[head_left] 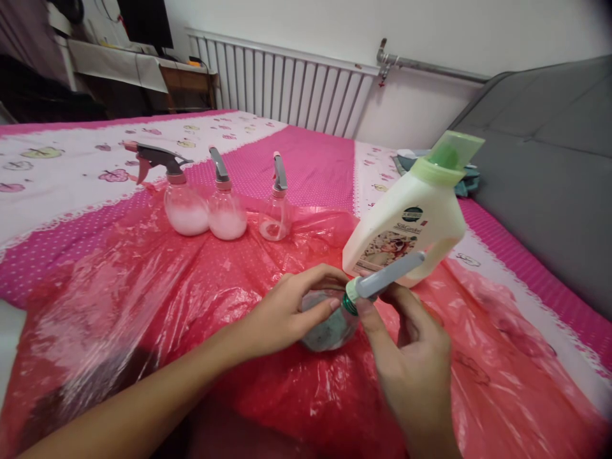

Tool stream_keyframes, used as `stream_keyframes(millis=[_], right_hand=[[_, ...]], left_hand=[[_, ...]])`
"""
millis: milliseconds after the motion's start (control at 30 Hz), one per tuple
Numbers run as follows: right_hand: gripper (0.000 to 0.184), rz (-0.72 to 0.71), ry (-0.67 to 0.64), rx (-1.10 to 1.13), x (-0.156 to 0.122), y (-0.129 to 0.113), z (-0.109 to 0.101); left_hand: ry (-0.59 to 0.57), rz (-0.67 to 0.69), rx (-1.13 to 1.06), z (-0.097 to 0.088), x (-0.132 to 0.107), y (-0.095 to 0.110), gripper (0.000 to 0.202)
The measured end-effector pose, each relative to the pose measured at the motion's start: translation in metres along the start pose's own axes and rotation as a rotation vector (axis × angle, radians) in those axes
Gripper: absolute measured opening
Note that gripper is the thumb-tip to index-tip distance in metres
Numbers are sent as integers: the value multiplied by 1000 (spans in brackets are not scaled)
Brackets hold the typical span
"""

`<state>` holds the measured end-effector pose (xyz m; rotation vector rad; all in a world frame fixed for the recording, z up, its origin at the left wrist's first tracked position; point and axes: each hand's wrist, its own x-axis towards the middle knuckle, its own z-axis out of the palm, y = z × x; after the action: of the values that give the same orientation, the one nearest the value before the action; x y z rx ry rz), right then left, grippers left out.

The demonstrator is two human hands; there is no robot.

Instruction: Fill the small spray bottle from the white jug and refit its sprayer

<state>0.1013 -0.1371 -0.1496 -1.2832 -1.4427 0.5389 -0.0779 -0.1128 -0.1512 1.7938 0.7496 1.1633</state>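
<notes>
Holding a round spray bottle (329, 328) in both hands, low over the red plastic sheet (143, 299) on the bed (306, 159)
Head view: the left hand (287, 312) has its grip curled over the bottle's clear, rounded belly, while the right hand (411, 357) has its grip pinching the white-and-green collar beneath the grey spray head (387, 275); the bottle lies tilted, its long axis rising from lower left to upper right, so the neck is nearer the right hand and the base nearer the left; the nozzle points at a smooth white detergent bottle (406, 236) with a translucent green cap, just behind; three clear spray bottles (226, 213) stand in a row well apart, farther back on the crinkled, glossy sheet
</notes>
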Motion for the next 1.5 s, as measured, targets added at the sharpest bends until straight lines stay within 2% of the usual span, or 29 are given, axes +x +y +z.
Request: stream_keyframes(millis=[100, 200, 300, 533, 667, 833, 933, 1067, 1267, 1400, 1500], right_hand=[[33, 6, -10, -15, 1, -1, 0], [30, -103, 62, -104, 0, -2, 1], [25, -179, 66, -141, -2, -2, 1], [33, -6, 1, 2, -1, -2, 0], [33, -72, 104, -107, -1, -3, 1], [27, -96, 7, -67, -3, -1, 1], [26, -104, 63, -83, -3, 0, 0], [28, -52, 13, 3, -1, 0, 0], [36, 49, 13, 37, 0, -1, 0], [35, 14, 57, -3, 0, -1, -1], [37, 41, 32, 53, -1, 0, -1]], left_hand=[[-4, -2, -1, 0, 0, -1, 21], [1, 7, 7, 1, 0, 0, 21], [3, 7, 26, 0, 0, 1, 22], [-2, -13, 12, 1, -1, 2, 23], [-6, -14, 25, 1, -1, 2, 22], [4, -10, 67, -1, 0, 3, 21], [-2, -13, 72, -1, 0, 2, 23], [-11, -9, 79, -1, -1, 2, 25], [-12, -6, 86, -2, -2, 1, 26], [-7, -3, 99, -2, -2, 1, 25], [-6, 3, 103, -2, -1, 1, 25]])
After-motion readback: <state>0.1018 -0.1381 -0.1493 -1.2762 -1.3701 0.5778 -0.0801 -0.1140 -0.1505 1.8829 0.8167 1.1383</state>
